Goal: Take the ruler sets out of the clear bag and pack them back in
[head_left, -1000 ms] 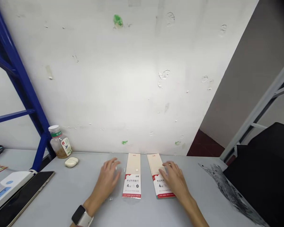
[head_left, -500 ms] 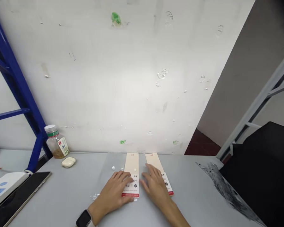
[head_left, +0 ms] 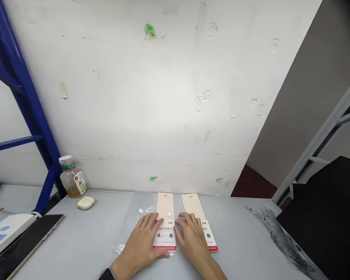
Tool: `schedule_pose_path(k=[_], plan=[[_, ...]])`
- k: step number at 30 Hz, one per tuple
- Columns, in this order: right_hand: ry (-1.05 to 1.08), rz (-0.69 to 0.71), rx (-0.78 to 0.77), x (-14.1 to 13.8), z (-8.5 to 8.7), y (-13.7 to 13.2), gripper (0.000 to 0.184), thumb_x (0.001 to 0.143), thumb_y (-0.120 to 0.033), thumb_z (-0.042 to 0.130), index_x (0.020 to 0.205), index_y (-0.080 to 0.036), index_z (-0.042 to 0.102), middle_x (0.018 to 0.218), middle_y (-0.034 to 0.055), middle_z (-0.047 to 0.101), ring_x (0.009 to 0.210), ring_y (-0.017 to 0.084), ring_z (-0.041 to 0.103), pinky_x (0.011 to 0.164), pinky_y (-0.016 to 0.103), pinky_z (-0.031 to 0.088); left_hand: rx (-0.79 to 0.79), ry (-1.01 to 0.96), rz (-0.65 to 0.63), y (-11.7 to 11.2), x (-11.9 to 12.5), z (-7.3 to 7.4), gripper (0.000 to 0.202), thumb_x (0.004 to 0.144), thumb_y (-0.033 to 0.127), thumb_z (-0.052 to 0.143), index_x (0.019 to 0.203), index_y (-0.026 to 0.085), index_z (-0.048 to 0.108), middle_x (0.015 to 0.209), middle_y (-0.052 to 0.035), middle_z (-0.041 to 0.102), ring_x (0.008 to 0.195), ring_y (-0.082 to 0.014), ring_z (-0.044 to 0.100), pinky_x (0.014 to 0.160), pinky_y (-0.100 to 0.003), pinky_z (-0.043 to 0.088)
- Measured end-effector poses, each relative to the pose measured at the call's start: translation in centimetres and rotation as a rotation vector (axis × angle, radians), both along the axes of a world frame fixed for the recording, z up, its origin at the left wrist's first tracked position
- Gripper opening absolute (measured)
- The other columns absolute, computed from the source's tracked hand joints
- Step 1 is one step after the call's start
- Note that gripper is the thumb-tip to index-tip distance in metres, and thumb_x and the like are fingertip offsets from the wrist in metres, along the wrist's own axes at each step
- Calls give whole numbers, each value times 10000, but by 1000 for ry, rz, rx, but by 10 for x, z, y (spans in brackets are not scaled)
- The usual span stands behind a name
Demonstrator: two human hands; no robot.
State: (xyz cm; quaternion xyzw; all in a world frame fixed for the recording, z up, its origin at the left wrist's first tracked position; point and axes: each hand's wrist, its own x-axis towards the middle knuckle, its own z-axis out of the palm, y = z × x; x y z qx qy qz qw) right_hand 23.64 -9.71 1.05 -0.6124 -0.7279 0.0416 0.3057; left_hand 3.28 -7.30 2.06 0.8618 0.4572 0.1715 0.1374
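Two tall cream cards with white printed lower labels and red bottom strips lie side by side on the grey desk. My left hand [head_left: 144,238] rests open on the lower left of the left card [head_left: 165,204] and on the clear plastic bag [head_left: 131,217] around or under it; I cannot tell which. My right hand [head_left: 191,238] is spread, fingers slightly bent, over the left part of the right card stack [head_left: 193,204]. Its thumb and index fingertips come near the left card's right edge. Part of the right label is hidden under that hand.
A clear jar [head_left: 73,179] with a white lid and a cream case [head_left: 86,202] stand at the back left. A phone [head_left: 26,241] lies beside a white power strip [head_left: 13,231]. A blue frame [head_left: 32,101] rises at left; a black chair [head_left: 329,217] stands at right.
The view has shifted slightly, so everything sits lower and to the right. My right hand has drawn back a little along the cards, and more of the left label shows.
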Motion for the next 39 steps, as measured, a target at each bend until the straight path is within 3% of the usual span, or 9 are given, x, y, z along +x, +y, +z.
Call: schedule_pose_path(k=[6, 13, 17, 20, 22, 25, 27, 33, 39], plan=[[244, 85, -155, -1, 8, 1, 183, 856, -242, 530, 935, -279, 691, 1042, 31, 687, 1008, 242, 608, 887, 376, 433, -16, -16, 19, 3, -3, -9, 921, 576, 699, 750, 1375, 315, 499, 1447, -128, 479, 1345, -404, 379, 1087, -554, 302], [434, 89, -309, 4, 21, 3, 114, 787, -253, 564, 743, -243, 669, 831, 9, 666, 840, 216, 594, 861, 360, 418, -80, -24, 9, 1, 1, 0, 1019, 555, 589, 820, 1446, 319, 405, 1532, -102, 375, 1403, -403, 277, 1128, -574, 238], [520, 134, -335, 8, 27, 1, 101, 738, -235, 584, 686, -230, 670, 777, 0, 645, 795, 204, 571, 792, 329, 428, -193, -183, 72, 0, 3, 3, 977, 553, 480, 845, 1422, 334, 423, 1588, -87, 248, 1415, -420, 231, 1120, -579, 259], [530, 171, -331, 10, 32, -2, 91, 731, -234, 586, 678, -235, 660, 785, -4, 652, 811, 207, 581, 811, 333, 429, -279, -494, 152, 5, 4, 4, 581, 753, 438, 664, 1288, 265, 519, 1490, -119, 391, 1293, -346, 447, 1022, -487, 423], [509, 188, -330, 10, 35, -4, 84, 740, -246, 588, 684, -244, 651, 804, -8, 667, 833, 216, 597, 857, 355, 425, -311, -706, 203, 10, 3, 7, 375, 796, 417, 586, 1123, 236, 559, 1266, -116, 569, 1089, -279, 598, 890, -413, 510], [495, 198, -336, 10, 37, -7, 80, 755, -277, 593, 702, -249, 645, 930, 4, 690, 872, 223, 614, 899, 369, 419, -450, -928, 217, 15, -1, 13, 296, 742, 391, 641, 964, 236, 523, 873, -33, 654, 847, -229, 655, 750, -359, 529], [506, 195, -325, 10, 36, -7, 119, 791, -328, 579, 735, -243, 641, 994, 22, 685, 883, 218, 615, 893, 357, 420, -527, -1019, 184, 17, -3, 17, 308, 694, 354, 692, 908, 237, 505, 760, 9, 633, 775, -208, 648, 707, -331, 516], [685, 211, -332, 9, 26, -4, 236, 859, -457, 542, 836, -225, 582, 789, 10, 685, 782, 203, 616, 752, 299, 427, -532, -1068, 134, 17, -2, 18, 313, 630, 336, 770, 839, 216, 570, 852, -12, 644, 808, -206, 638, 701, -317, 511], [818, 203, -380, 14, 24, 1, 435, 821, -512, 588, 1131, -207, 597, 735, -3, 678, 774, 214, 615, 740, 301, 430, -557, -1059, 120, 16, -1, 15, 317, 697, 421, 765, 892, 206, 636, 874, -35, 668, 832, -227, 646, 718, -321, 513]])
